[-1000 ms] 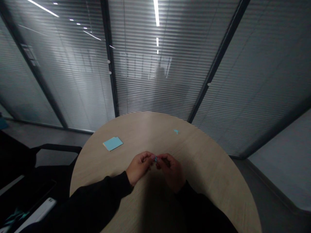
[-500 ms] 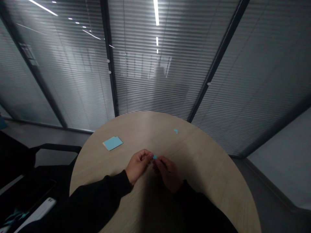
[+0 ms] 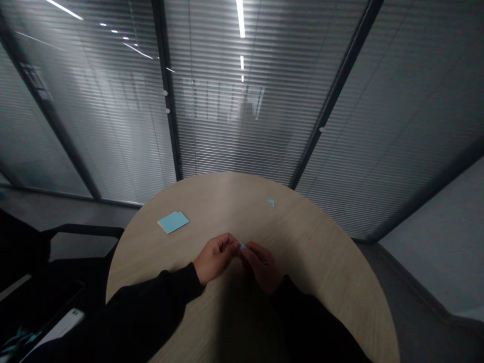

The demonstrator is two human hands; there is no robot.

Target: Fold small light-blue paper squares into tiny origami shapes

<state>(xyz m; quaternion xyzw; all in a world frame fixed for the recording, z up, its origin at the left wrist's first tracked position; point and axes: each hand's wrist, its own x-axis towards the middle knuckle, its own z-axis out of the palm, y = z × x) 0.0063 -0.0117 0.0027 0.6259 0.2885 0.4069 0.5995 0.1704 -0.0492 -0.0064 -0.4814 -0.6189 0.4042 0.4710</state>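
Apparently at a fine shaping step: pinching small blue paper (image 3: 242, 246) with both left hand (image 3: 214, 258) and right hand (image 3: 263, 267), just below frame centre; calling next for light, steady control.

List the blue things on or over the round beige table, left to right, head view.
Flat light-blue rectangular stack, tiny light-blue piece pinched between bare left hand and bare right hand, small turquoise scrap.

Both sleeves (image 3: 151, 307) are long and black, bunching slightly behind the left cuff (image 3: 191, 282).
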